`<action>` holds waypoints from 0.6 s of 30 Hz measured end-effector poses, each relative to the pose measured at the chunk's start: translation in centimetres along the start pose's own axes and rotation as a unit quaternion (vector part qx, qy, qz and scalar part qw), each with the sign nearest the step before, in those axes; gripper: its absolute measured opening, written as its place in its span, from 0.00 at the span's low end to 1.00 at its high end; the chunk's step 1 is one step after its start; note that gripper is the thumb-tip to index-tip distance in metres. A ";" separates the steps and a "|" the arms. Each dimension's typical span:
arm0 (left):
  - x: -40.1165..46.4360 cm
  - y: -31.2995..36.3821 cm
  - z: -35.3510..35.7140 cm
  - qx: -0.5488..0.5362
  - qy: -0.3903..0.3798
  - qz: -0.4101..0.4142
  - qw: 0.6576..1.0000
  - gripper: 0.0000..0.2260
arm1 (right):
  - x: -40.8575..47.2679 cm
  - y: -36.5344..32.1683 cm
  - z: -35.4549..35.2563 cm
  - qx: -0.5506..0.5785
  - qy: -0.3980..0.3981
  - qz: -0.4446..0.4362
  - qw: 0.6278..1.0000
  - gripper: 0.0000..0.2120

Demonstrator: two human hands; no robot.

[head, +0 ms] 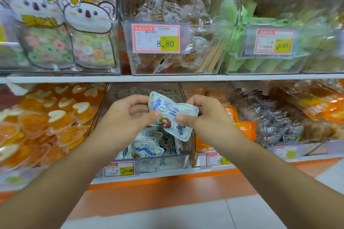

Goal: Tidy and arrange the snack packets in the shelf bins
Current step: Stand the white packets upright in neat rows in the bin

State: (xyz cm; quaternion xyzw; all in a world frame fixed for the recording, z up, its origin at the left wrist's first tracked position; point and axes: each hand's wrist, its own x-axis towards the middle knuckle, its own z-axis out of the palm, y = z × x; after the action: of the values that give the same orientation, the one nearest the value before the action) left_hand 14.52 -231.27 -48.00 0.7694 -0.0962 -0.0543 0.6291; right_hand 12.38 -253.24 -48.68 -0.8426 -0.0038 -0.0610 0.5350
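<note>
A white and blue snack packet (172, 112) with a red fruit picture is held up in front of the clear middle bin (167, 161) on the lower shelf. My left hand (126, 117) pinches its left side and my right hand (202, 115) pinches its right side, thumbs on the front. Several more of the same blue and white packets (147, 149) lie loose in the bin below my hands.
Orange jelly cups (46, 117) fill the bin to the left. Orange packets (240, 128) and dark packets (275, 121) fill bins to the right. The upper shelf holds koala-shaped candy bags (89, 33), wrapped sweets (173, 11) and green packets (260, 61). Price tags (119, 169) hang on the shelf edge.
</note>
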 end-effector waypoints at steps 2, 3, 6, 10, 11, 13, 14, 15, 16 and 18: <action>0.0 0.1 0.2 -0.004 -0.007 0.012 1.000 0.11 | 0.0 0.2 -0.1 -0.001 -0.017 0.019 1.000 0.10; 0.1 0.1 0.3 0.026 0.001 0.032 0.999 0.11 | 0.0 0.2 -0.2 -0.020 -0.031 0.011 0.999 0.10; 0.3 0.4 0.8 0.113 -0.011 0.078 0.990 0.11 | 0.1 0.3 -0.5 -0.079 -0.073 -0.060 0.992 0.21; 1.3 0.6 2.0 0.099 -0.061 0.089 0.989 0.08 | 0.3 0.3 -1.4 -0.094 -0.063 -0.100 0.989 0.19; 1.9 0.3 2.2 0.096 -0.066 0.071 0.991 0.07 | 0.5 0.5 -1.8 -0.095 -0.040 -0.095 0.990 0.18; 3.3 -0.8 2.3 0.145 -0.067 0.029 0.987 0.06 | 0.7 1.3 -2.9 -0.090 0.000 -0.070 0.994 0.17; 3.9 -1.4 2.4 0.193 -0.075 0.016 0.978 0.06 | 0.8 1.7 -3.5 -0.081 0.014 -0.054 0.995 0.16; 4.4 -2.0 2.7 0.240 -0.092 0.005 0.966 0.06 | 0.7 2.2 -4.1 -0.073 0.025 -0.038 0.996 0.15; 4.8 -2.5 3.1 0.274 -0.111 -0.004 0.955 0.08 | 0.7 2.5 -4.6 -0.063 0.033 -0.024 0.997 0.14; 5.5 -3.0 4.0 0.309 -0.139 -0.033 0.940 0.14 | 0.5 3.0 -5.2 -0.041 0.047 -0.004 0.998 0.13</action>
State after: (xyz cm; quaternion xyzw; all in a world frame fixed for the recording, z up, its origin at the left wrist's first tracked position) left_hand 19.26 -235.73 -51.53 0.9135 -0.1691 -0.1486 0.3389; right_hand 12.60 -259.27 -49.15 -0.8599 0.0206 -0.1029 0.4995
